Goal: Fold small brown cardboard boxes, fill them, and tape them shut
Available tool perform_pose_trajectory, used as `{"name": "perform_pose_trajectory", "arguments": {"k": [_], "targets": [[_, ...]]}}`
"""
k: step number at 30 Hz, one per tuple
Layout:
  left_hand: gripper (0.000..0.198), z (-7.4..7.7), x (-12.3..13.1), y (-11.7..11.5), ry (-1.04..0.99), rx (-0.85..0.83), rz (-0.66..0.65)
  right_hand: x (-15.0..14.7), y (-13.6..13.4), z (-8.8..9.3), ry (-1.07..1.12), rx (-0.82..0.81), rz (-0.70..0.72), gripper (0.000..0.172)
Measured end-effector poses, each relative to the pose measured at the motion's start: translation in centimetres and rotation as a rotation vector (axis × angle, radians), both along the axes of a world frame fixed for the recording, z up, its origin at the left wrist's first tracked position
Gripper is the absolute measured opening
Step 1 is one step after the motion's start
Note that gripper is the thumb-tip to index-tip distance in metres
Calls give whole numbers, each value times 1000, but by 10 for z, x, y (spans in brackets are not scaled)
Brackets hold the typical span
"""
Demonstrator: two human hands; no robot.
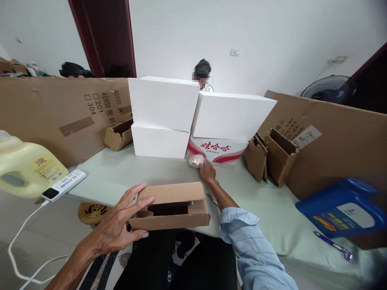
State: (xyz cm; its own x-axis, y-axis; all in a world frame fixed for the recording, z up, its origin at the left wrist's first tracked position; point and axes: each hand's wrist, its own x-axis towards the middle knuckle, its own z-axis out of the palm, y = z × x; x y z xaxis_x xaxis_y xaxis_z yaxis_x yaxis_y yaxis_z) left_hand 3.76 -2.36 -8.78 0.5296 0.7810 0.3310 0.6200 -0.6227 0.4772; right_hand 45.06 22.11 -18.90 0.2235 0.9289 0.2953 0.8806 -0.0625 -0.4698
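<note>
A small brown cardboard box (172,221) with its top flaps partly apart lies at the table's near edge, tilted toward me. My left hand (130,217) grips its left end, thumb on the near side and fingers over the top. Further forward, my right hand (208,171) has its fingers against the right side of a pale, shiny roll of tape (196,161). That roll lies on the table, right in front of a white and red printed carton (217,150). A thin metal tool is partly hidden by my right forearm.
Stacked white boxes (163,104) rise behind the tape. Small open cartons (279,157) stand at right, another (119,135) at left. A yellow jug (39,165), white power strip (65,185), blue jug (341,209) and purple-handled tool (332,245) lie toward the sides. People sit beyond.
</note>
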Motion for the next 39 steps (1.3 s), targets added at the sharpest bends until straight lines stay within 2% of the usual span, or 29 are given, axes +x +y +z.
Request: {"name": "perform_pose_trajectory", "arguments": {"k": [5, 8, 10, 13, 17, 20, 22, 25, 27, 28, 30, 33, 36, 39], "targets": [[88, 0, 1, 2, -13, 17, 10, 6, -3, 10, 67, -102, 16, 63], [89, 2, 1, 4, -10, 5, 12, 7, -17, 27, 109, -71, 41, 74], [89, 3, 1, 5, -15, -6, 10, 4, -37, 43, 125, -23, 75, 76], [86, 5, 1, 6, -42, -13, -2, -5, -88, 72, 188, 90, 199, 65], [86, 5, 2, 7, -95, -14, -10, -23, -180, 109, 371, 375, 468, 37], [76, 6, 3, 6, -151, 7, -22, -38, -235, 124, 308, 403, 637, 24], [63, 9, 4, 4, -181, 32, -37, -46, -255, 126, 241, 369, 686, 23], [42, 14, 3, 1, -192, 45, -62, -52, -263, 126, 173, 287, 720, 24], [37, 17, 0, 1, -155, 29, -85, -53, -262, 128, 118, 208, 759, 30], [42, 18, -2, 1, -126, 16, -97, -54, -260, 130, 81, 165, 781, 37], [67, 18, -7, 5, -62, -9, -115, -58, -257, 138, -19, 77, 814, 55], [102, 15, -15, 16, 23, -25, -122, -67, -252, 153, -212, -41, 788, 83], [108, 17, -17, 25, 118, -25, -110, -75, -249, 165, -384, -134, 723, 93], [104, 29, -13, 26, 240, -48, -58, -79, -250, 172, -468, -198, 699, 96]]}}
